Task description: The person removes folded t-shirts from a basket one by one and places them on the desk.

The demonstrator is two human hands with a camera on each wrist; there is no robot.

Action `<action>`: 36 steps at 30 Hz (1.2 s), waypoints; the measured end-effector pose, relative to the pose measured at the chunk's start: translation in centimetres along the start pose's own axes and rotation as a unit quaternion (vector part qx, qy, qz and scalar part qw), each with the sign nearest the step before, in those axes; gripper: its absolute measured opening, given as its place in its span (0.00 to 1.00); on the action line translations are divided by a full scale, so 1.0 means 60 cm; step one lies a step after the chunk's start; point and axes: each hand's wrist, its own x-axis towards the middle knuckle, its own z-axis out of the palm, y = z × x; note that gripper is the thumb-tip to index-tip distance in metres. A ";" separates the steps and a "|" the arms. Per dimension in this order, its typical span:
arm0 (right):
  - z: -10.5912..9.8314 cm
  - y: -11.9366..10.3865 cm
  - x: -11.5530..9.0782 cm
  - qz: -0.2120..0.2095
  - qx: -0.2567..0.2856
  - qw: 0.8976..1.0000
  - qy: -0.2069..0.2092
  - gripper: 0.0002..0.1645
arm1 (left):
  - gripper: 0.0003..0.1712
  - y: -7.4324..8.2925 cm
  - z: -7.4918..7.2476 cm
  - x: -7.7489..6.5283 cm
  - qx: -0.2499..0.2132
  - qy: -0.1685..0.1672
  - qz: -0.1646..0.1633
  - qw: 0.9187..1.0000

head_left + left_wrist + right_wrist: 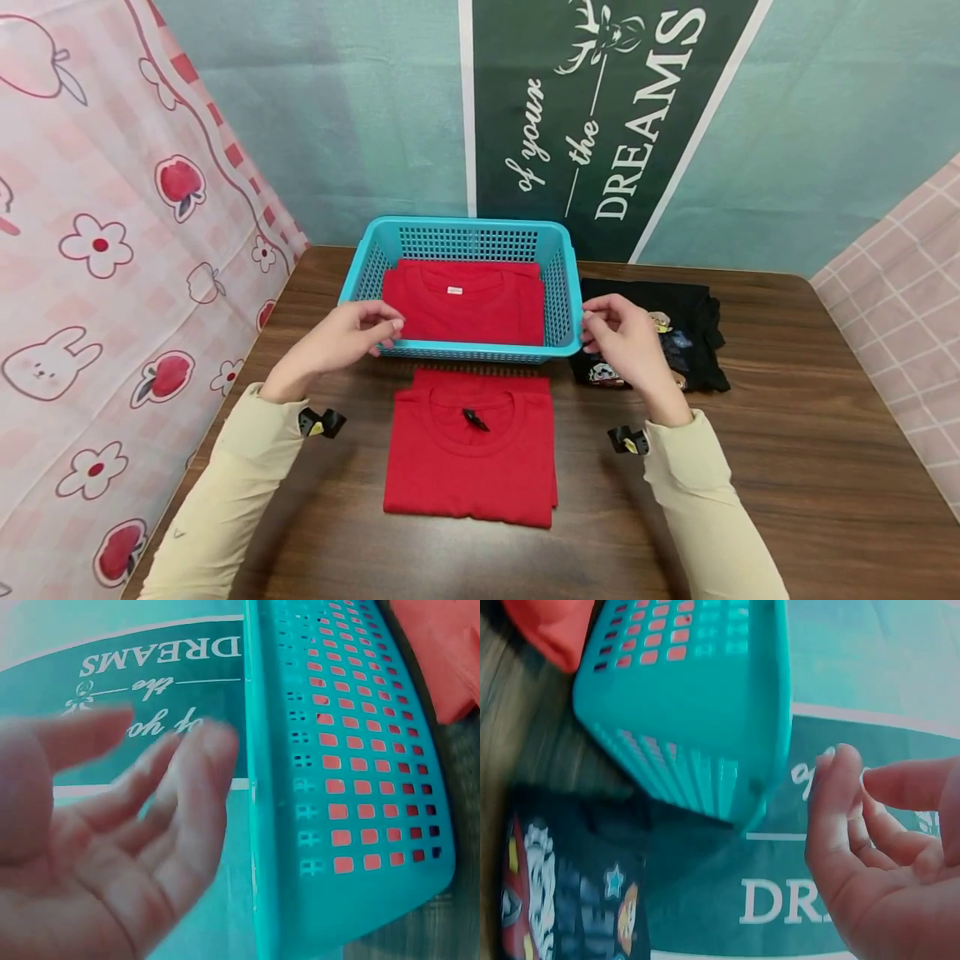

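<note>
A blue plastic basket (480, 350) stands at the back of the table, with a folded red T-shirt (465, 304) lying inside. Above its front left corner hovers my left hand (348, 335), fingers loosely bent and holding nothing; the left wrist view shows a gap between them and the rim (262, 825). My right hand (626, 337) is by the front right corner, thumb close to the fingertips, nothing between them. In front of the basket lies another folded red T-shirt (472, 467) with a black mark at its neck. Partly behind my right hand is a folded black printed garment (693, 333).
The wooden table (795, 433) reaches back to a green and teal cloth (360, 108) with white lettering. A pink patterned cloth (97, 333) hangs along the left side, and a pink checked one (915, 308) on the right.
</note>
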 end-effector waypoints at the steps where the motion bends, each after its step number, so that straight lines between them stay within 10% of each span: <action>1: 0.006 -0.002 0.004 -0.005 -0.007 1.000 -0.005 0.17 | 0.14 0.000 0.001 0.004 0.008 0.015 -0.005 1.000; 13: 0.093 -0.034 0.061 0.016 -0.209 0.972 -0.107 0.24 | 0.29 -0.019 0.032 0.066 0.211 0.041 -0.100 0.972; 19: 0.119 -0.035 0.079 0.076 -0.235 0.953 -0.175 0.29 | 0.33 -0.028 0.041 0.090 0.206 0.024 -0.158 0.966; 36: 0.137 -0.027 0.115 0.140 -0.268 0.935 -0.188 0.16 | 0.50 -0.047 0.040 0.137 0.211 -0.033 -0.260 0.942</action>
